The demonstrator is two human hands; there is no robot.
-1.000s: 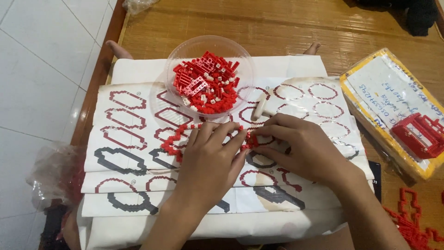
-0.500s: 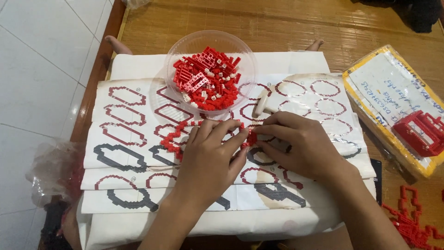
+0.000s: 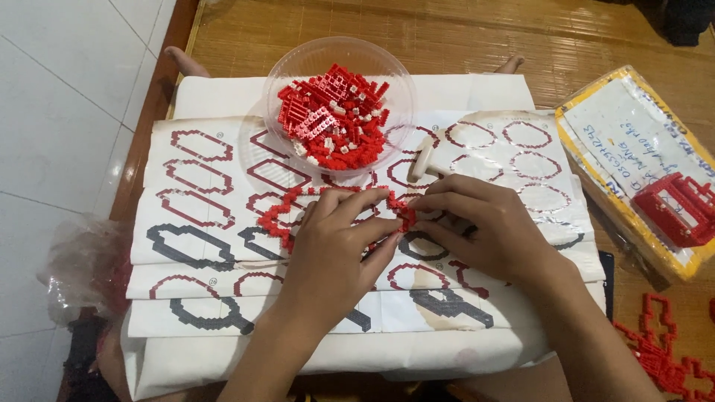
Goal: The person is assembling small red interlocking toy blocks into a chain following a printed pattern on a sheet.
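Observation:
A ring of small red bricks (image 3: 279,216) lies on a printed instruction sheet (image 3: 186,223) showing red and black ring outlines. My left hand (image 3: 335,246) rests over the ring's right half, fingers pressing on it. My right hand (image 3: 484,227) meets it from the right, and both hands pinch the ring's right end (image 3: 406,216). Just beyond the hands stands a clear plastic bowl (image 3: 395,74) holding several loose red and white bricks (image 3: 331,115).
A yellow-edged box (image 3: 618,156) with a red brick assembly (image 3: 681,208) on it sits at the right. More red brick pieces (image 3: 663,357) lie at the lower right. A crumpled clear plastic bag (image 3: 82,268) is at the left, beside white floor tiles.
The hands stay on the red ring with only small finger shifts. The view has drifted slightly, so everything sits a little lower in the frame.

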